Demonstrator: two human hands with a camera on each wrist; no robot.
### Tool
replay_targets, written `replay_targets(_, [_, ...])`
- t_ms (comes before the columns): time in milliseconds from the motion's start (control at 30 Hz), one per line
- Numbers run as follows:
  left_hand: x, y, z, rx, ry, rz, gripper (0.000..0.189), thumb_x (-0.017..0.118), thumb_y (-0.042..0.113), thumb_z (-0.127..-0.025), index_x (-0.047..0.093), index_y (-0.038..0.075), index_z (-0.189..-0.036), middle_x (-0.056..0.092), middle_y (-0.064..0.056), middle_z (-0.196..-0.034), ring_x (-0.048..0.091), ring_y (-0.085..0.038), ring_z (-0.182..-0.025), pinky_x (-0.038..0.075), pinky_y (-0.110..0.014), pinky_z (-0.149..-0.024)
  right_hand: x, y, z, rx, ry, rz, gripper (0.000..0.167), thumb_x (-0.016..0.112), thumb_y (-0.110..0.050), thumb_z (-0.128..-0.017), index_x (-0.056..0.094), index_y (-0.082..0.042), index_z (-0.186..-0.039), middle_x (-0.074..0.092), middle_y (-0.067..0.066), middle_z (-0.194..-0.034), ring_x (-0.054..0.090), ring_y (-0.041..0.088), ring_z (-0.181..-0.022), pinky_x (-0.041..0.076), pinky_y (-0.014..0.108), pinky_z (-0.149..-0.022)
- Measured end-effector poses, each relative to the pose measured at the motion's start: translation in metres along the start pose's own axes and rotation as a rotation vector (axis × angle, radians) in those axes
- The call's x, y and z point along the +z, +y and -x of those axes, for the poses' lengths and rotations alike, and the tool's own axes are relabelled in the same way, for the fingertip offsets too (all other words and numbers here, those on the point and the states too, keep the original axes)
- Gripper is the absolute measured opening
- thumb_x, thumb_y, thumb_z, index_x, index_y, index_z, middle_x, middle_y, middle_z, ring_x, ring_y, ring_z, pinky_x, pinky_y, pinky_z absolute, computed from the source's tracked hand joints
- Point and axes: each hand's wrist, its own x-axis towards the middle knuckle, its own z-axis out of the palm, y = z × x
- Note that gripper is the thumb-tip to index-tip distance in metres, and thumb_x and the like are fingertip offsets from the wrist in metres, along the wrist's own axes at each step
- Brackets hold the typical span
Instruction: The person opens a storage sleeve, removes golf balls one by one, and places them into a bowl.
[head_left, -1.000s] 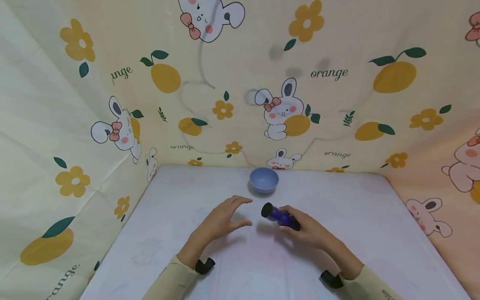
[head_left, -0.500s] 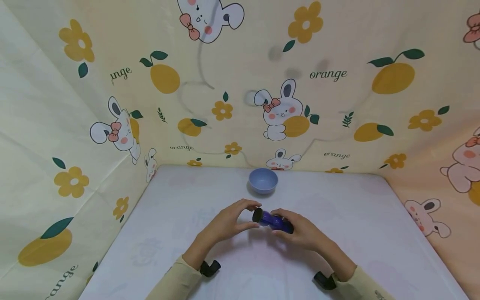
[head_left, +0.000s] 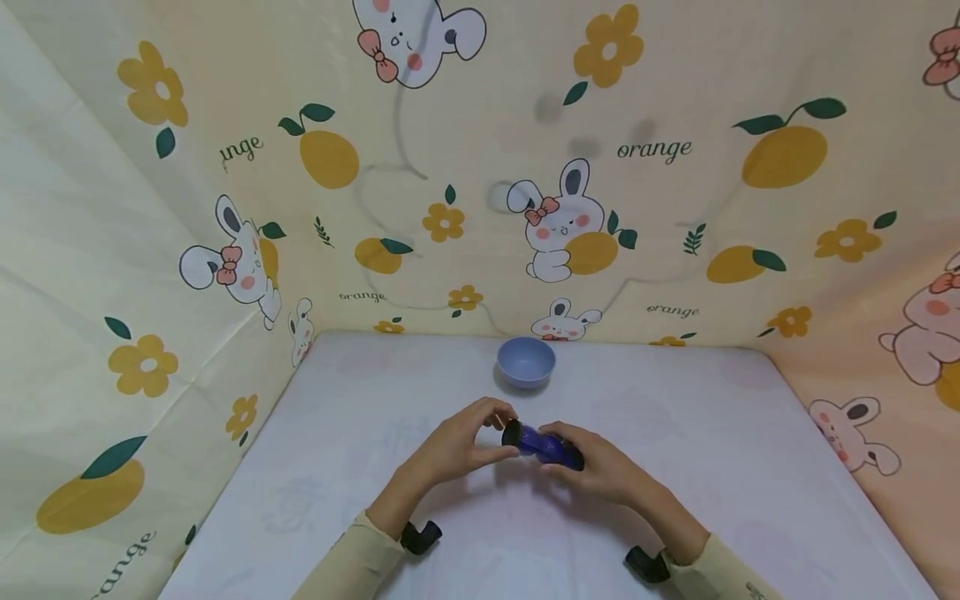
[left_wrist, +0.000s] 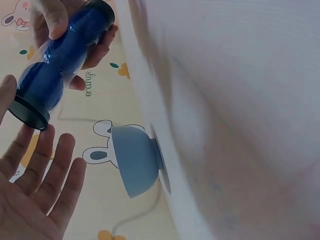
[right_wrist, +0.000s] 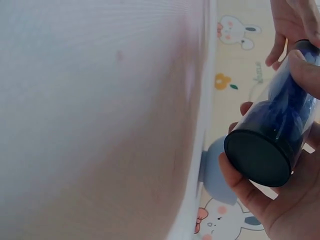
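A sand timer (head_left: 547, 447) with blue bulbs, a clear sleeve and black end caps is held tilted above the table between both hands. My right hand (head_left: 606, 472) grips its right part, thumb and fingers around the sleeve. At the other end, the thumb and fingertips of my left hand (head_left: 455, 444) pinch the black cap from two sides. The left wrist view shows the narrow waist of the timer (left_wrist: 59, 60) between two blue bulbs. In the right wrist view, the near cap of the timer (right_wrist: 258, 158) faces the camera.
A light blue bowl (head_left: 527, 364) stands upright at the back middle of the white table (head_left: 675, 400). Cloth walls (head_left: 480, 133) printed with rabbits and oranges rise behind and at both sides. Black wrist cameras (head_left: 422, 538) sit on both forearms.
My right hand has brought the timer left and slightly down. My left hand has moved right to meet it, and its fingers have gone from spread apart to pinching the cap.
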Motion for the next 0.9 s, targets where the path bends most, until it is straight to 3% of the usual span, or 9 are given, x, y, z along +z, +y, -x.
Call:
replay_targets(300, [-0.0005, -0.0019, -0.0004, -0.024, -0.012, 0.077, 0.046, 0.083, 0.037, -0.097, 0.056, 0.021, -0.130, 0.062, 0.007, -0.121, 0.066, -0.021, -0.111, 0.057, -0.047, -0.100, -0.0010, -0.0021, 0.0009, 0.006, -0.008, -0.081, 0.059, 0.082, -0.038, -0.098, 0.056, -0.020, -0.148, 0.065, 0.005, -0.142, 0.064, 0.025, -0.124, 0.054, 0.051, -0.103])
replay_targets(500, [-0.0002, -0.0033, -0.0020, -0.051, -0.040, 0.115, 0.047, 0.086, 0.040, -0.094, 0.052, 0.023, -0.123, 0.062, 0.007, -0.109, 0.066, -0.022, -0.104, 0.057, -0.037, -0.096, -0.0023, 0.0004, 0.0029, 0.010, 0.012, -0.048, 0.052, 0.081, -0.039, -0.098, 0.061, -0.016, -0.141, 0.067, 0.003, -0.137, 0.065, 0.022, -0.121, 0.055, 0.046, -0.102])
replay_targets(667, [0.0026, -0.0036, -0.0026, -0.056, -0.064, 0.136, 0.049, 0.086, 0.042, -0.094, 0.050, 0.022, -0.120, 0.060, 0.006, -0.105, 0.064, -0.021, -0.099, 0.057, -0.038, -0.090, -0.0023, 0.0015, 0.0050, 0.005, 0.002, -0.038, 0.053, 0.078, -0.042, -0.100, 0.061, -0.015, -0.142, 0.067, 0.005, -0.140, 0.065, 0.026, -0.125, 0.055, 0.052, -0.104])
replay_targets(900, [0.0042, -0.0028, -0.0056, -0.066, -0.086, 0.165, 0.047, 0.084, 0.044, -0.093, 0.050, 0.022, -0.116, 0.059, 0.006, -0.101, 0.067, -0.030, -0.097, 0.053, -0.026, -0.082, 0.0002, 0.0021, 0.0076, -0.030, 0.021, -0.013, 0.055, 0.075, -0.046, -0.101, 0.061, -0.013, -0.143, 0.067, 0.008, -0.141, 0.065, 0.031, -0.127, 0.054, 0.056, -0.105])
